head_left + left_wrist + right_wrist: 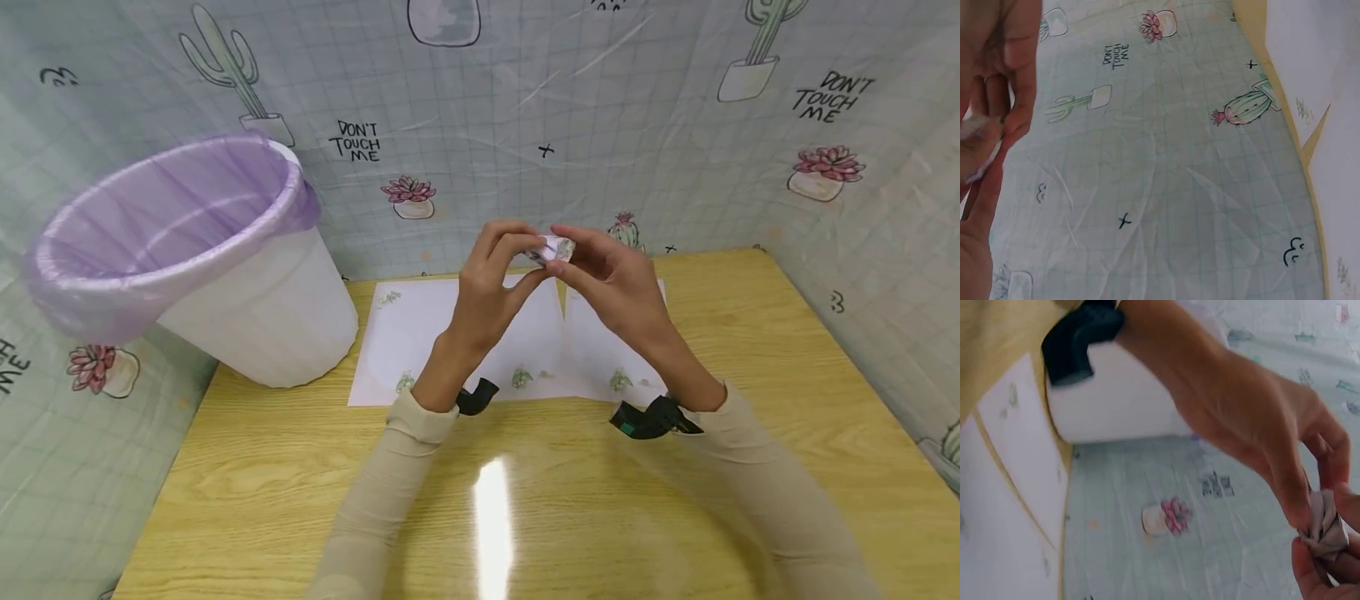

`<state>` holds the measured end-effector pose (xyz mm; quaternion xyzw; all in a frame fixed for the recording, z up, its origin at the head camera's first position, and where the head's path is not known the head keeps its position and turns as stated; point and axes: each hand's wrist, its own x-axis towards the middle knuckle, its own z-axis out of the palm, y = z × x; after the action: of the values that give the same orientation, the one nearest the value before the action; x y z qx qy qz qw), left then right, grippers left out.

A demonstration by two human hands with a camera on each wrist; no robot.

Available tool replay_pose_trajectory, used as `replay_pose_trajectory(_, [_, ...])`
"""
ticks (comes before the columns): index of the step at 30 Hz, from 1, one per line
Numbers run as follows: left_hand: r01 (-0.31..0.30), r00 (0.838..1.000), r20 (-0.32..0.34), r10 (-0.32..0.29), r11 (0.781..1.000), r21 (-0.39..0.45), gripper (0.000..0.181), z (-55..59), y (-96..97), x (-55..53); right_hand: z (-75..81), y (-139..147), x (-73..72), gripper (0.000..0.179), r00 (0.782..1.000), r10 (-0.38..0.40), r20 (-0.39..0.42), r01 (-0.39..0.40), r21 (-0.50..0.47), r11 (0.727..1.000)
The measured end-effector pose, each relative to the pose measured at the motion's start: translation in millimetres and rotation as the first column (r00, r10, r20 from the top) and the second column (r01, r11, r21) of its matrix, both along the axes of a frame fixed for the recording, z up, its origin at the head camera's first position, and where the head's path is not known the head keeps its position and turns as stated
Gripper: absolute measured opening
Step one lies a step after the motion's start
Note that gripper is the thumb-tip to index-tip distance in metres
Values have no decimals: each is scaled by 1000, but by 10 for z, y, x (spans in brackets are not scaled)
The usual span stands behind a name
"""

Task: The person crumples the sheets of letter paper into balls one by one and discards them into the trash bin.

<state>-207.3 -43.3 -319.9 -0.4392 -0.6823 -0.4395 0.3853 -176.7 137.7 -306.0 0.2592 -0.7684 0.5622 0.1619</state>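
Observation:
A small wad of crumpled paper (pixel 556 248), white with a faint print, is held up between both hands above the table. From the left, the left hand (pixel 482 292) pinches it with thumb and fingers. The right hand (pixel 624 290) grips its other side between thumb and fingertips. In the right wrist view the crumpled paper (pixel 1325 531) looks twisted and folded in on itself. The left wrist view catches only part of it, mostly behind fingers. Below the hands, two white sheets of paper (pixel 408 337) with small plant prints lie flat on the table, side by side.
A white bin (pixel 262 312) lined with a purple plastic bag (pixel 180 212) stands at the left of the wooden table (pixel 300 492). Cloth (pixel 480 125) printed with cacti hangs behind and along both sides. Each wrist wears a black camera mount (pixel 651 418).

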Motion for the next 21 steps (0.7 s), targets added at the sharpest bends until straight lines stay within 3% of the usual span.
replay_pose_trajectory(2, [93,995,42,-92,996,-15,27,14,-60,-20,-3,25,-12,42,995,6,-99,-2,42,999])
replay_pose_trajectory(4, [142,989,49,-140,989,-38,29,21,-116,-32,-8,45,-25,42,984,33,-178,-21,68,997])
replay_pose_trajectory(6, [144,989,25,-143,989,-42,27,26,-151,-38,-8,43,-34,42,973,59,-223,-40,90,995])
replay_pose_trajectory(9, [94,995,-26,-94,995,-27,21,37,-159,-33,-2,22,-34,41,961,73,-266,-42,119,992])
replay_pose_trajectory(12, [79,996,-43,-79,997,13,15,47,-154,-16,10,5,-21,42,962,76,-262,-46,118,992])
replay_pose_trajectory(16, [45,995,-94,-45,999,3,11,74,-164,1,74,4,7,47,983,81,-163,-75,40,996])
replay_pose_trajectory(19, [71,989,-132,-71,997,-8,14,106,-166,-3,171,15,61,45,991,89,-104,-90,-12,996])
replay_pose_trajectory(21, [102,985,-136,-103,995,-10,15,120,-165,-8,235,20,96,39,986,105,-131,-107,-9,994])
